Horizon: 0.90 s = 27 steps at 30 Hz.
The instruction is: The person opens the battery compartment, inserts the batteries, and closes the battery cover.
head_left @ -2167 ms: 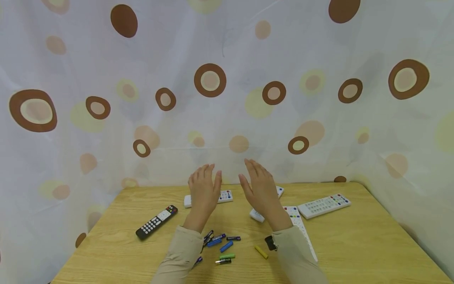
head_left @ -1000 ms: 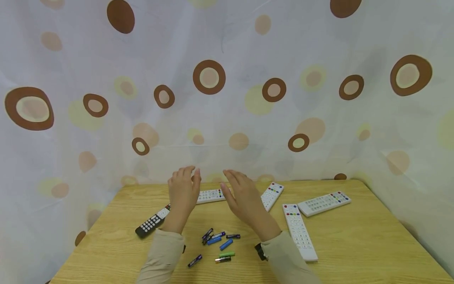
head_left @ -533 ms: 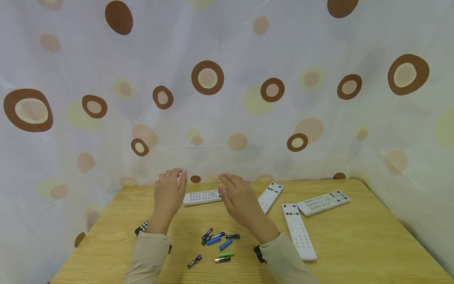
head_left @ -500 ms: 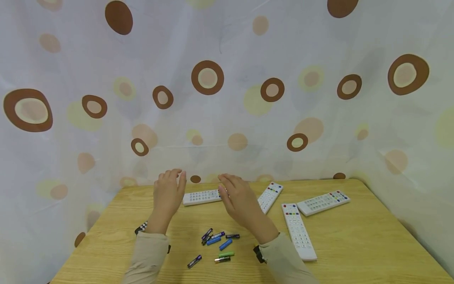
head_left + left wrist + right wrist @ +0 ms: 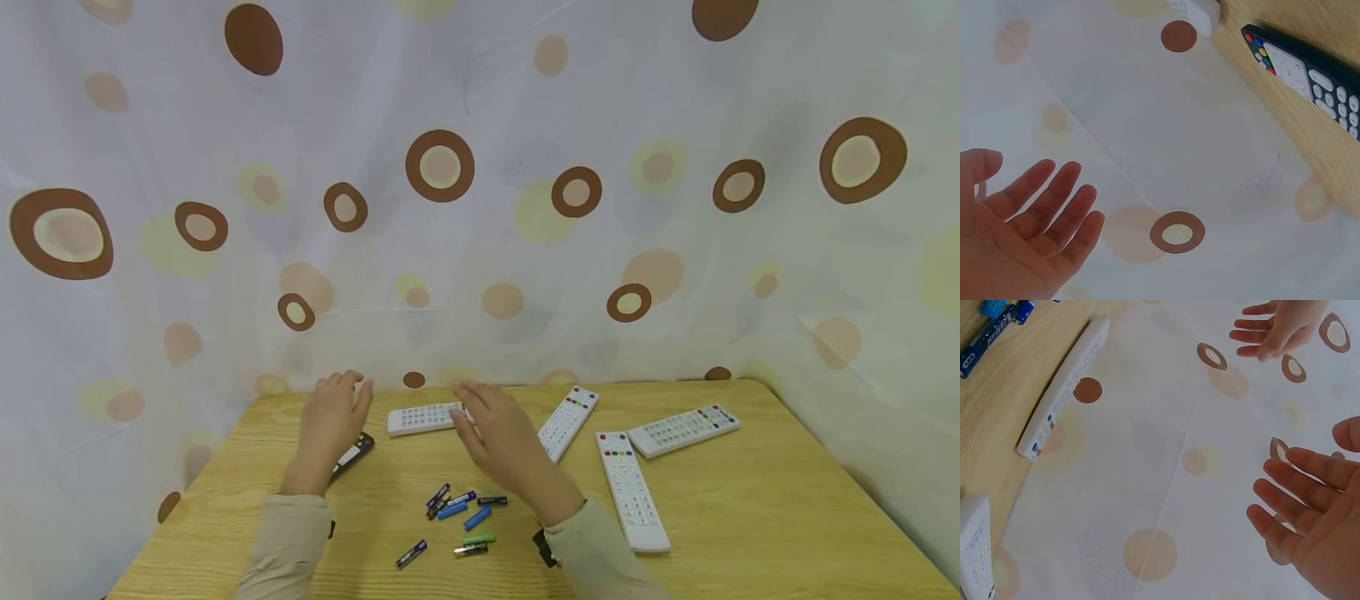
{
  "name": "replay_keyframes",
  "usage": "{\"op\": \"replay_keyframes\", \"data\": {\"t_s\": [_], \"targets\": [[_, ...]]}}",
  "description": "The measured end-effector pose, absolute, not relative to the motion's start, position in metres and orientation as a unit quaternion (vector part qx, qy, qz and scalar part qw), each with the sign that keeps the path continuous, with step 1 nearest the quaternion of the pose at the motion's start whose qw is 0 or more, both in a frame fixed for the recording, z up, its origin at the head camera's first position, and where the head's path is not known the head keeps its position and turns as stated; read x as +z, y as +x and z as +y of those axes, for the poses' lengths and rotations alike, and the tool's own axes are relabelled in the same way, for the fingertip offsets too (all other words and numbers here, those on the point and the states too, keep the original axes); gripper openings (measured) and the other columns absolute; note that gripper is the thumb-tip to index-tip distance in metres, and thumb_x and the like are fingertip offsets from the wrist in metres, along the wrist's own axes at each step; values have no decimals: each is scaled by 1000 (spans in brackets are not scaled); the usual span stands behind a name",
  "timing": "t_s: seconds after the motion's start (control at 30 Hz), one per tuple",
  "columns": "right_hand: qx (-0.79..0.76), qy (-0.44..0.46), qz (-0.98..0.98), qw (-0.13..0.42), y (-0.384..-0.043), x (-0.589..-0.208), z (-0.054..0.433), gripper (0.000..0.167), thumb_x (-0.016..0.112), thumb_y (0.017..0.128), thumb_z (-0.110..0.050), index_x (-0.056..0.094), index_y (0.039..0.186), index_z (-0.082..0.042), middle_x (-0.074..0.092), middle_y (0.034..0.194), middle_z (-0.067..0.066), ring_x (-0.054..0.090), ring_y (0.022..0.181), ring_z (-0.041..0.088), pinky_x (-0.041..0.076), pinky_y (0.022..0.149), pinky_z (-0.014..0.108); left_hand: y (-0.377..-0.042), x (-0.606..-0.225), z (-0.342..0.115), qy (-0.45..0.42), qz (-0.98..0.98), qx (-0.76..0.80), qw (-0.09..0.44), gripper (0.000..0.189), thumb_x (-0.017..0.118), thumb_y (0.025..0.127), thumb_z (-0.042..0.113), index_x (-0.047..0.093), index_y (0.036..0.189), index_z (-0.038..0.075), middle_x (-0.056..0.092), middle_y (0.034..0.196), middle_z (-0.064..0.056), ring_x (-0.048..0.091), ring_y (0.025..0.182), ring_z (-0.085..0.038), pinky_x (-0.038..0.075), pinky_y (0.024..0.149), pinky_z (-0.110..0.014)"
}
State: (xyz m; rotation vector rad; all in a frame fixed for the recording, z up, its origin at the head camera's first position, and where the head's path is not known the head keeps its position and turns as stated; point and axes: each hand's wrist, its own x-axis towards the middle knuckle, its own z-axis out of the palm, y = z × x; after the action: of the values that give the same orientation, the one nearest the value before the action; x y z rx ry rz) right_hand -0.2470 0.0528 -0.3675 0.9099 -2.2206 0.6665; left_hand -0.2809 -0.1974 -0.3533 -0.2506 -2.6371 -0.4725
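Observation:
My left hand (image 5: 327, 427) is raised over the left part of the table, fingers loosely spread with nothing in them. It partly covers a black remote control (image 5: 352, 453), which shows more fully in the left wrist view. My right hand (image 5: 501, 437) hovers right of centre, relaxed and holding nothing. Its fingers overlap the end of a white remote control (image 5: 422, 418) at the back; another white remote (image 5: 564, 423) lies just to its right. Between the forearms lie scattered batteries: several dark ones (image 5: 412, 553), a few blue ones (image 5: 477, 518) and a green one (image 5: 479, 539).
Two more white remotes lie on the right: one slants toward the front (image 5: 633, 492), the other lies behind it (image 5: 685, 430). A curtain (image 5: 502, 242) with brown and beige circles hangs behind the wooden table (image 5: 765, 517) and along its sides.
My left hand has moved left and lower, passing across the black remote. My right hand has shifted left and slightly down, baring more of the white remotes. Nothing on the table has moved.

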Motion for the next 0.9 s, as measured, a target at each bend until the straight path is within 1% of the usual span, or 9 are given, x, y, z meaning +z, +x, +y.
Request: {"op": "replay_keyframes", "data": {"t_s": [0.17, 0.37, 0.63, 0.77, 0.9], "targets": [[255, 355, -845, 308, -244, -369, 50, 36, 55, 98, -18, 57, 128, 3, 58, 127, 17, 54, 118, 32, 45, 99, 46, -283, -357, -211, -84, -966, -159, 188, 40, 45, 102, 26, 57, 120, -7, 61, 110, -26, 55, 102, -43, 47, 86, -53], [256, 360, -847, 295, -243, -373, 46, 35, 55, 98, -18, 58, 126, 3, 59, 123, 18, 56, 115, 32, 48, 95, 45, -284, -360, -224, -72, -976, -156, 133, 37, 49, 100, 21, 54, 123, -8, 58, 114, -28, 55, 106, -44, 47, 86, -55], [257, 357, -856, 269, -240, -377, 42, 35, 55, 99, -20, 58, 127, 2, 60, 123, 16, 56, 117, 30, 43, 102, 45, -295, -370, -238, -69, -983, -160, 54, 39, 54, 97, 16, 51, 126, -10, 54, 123, -31, 51, 114, -48, 44, 92, -57], [261, 357, -859, 259, -239, -378, 42, 35, 55, 99, -19, 58, 126, 2, 60, 123, 17, 56, 117, 31, 44, 101, 46, -300, -375, -244, -67, -985, -158, 18, 42, 58, 94, 14, 50, 126, -12, 53, 125, -33, 49, 116, -48, 43, 94, -56], [263, 358, -861, 246, -239, -381, 42, 35, 53, 100, -20, 58, 127, 2, 60, 123, 18, 55, 118, 31, 45, 99, 45, -302, -381, -249, -69, -986, -148, -13, 44, 63, 92, 11, 50, 124, -16, 54, 123, -34, 51, 113, -48, 44, 94, -55]]}}
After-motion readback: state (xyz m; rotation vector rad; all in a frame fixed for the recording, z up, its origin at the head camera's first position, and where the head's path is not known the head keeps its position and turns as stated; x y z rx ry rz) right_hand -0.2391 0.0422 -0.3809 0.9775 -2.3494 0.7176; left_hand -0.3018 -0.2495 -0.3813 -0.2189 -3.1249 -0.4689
